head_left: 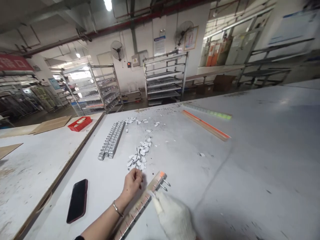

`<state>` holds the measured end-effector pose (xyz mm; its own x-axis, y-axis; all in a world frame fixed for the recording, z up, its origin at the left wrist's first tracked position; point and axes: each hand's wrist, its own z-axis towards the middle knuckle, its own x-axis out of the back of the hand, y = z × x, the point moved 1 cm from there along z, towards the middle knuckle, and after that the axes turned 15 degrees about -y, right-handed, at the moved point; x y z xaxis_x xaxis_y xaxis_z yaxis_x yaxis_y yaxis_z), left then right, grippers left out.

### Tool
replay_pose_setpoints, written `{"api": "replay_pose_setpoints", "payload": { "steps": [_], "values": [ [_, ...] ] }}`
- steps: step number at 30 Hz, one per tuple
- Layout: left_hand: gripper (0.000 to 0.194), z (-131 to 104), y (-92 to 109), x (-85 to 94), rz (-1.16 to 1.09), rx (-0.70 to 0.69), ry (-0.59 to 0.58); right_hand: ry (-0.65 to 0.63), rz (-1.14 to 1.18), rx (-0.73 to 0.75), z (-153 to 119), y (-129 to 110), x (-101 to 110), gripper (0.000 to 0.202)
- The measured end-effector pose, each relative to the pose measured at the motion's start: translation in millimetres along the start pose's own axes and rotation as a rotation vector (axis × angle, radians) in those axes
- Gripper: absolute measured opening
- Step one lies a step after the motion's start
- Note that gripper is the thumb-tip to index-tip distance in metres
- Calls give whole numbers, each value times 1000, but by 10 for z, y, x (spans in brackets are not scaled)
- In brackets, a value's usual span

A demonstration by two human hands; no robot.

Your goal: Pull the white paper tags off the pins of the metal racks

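Worktop, seen from the head camera. A slotted bar (136, 211) lay aslant on the white table (185, 173), its far end orange, directly in front of the person and running down to the lower edge of view. Two metal pins (163, 187) jutted from its right side near that far end.

Left hand (132, 182), bare, metal bracelet (117, 208) at the wrist: just left of the bar, at the near end of a loose heap of white chips (141, 153). Fingers curled closed, thumb drawn in against the forefinger.

Right hand (173, 215), in a pale glove: on the right side of the bar, fingertips at its edge, below the pins. Blur there; I could not tell whether the fingers were open or closed, or held a piece.

Beyond the left hand the chips trailed away across the table. Left of the heap, silvery metal parts (112, 140) stood packed in rows. A dark phone (77, 201) lay flat, nearer the person, left of the forearm. To the far right lay an orange-edged strip (206, 125), and just past it a green-ended strip (208, 111). Over on the adjoining left table (32, 173): a red box (80, 123), beside brown sheets of board (51, 125). Wheeled-looking racks (165, 78) stood behind.
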<state>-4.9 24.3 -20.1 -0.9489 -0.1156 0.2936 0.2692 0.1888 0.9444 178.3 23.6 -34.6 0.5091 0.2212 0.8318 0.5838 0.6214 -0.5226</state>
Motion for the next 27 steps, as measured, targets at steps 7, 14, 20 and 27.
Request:
{"api": "replay_pose_setpoints", "payload": {
  "steps": [7,14,20,27],
  "values": [
    [38,-301,391,-33,-64,-187,-355,8,250,-153,54,80,304,33],
    [38,-394,418,-18,86,-218,-500,-210,320,-61,-97,55,269,32],
    [48,-433,110,-50,-463,129,-842,-471,605,-33,-150,64,297,28],
    [40,-494,-3,-259,9,-4,-344,-376,235,-145,-114,86,111,29]
  ]
}}
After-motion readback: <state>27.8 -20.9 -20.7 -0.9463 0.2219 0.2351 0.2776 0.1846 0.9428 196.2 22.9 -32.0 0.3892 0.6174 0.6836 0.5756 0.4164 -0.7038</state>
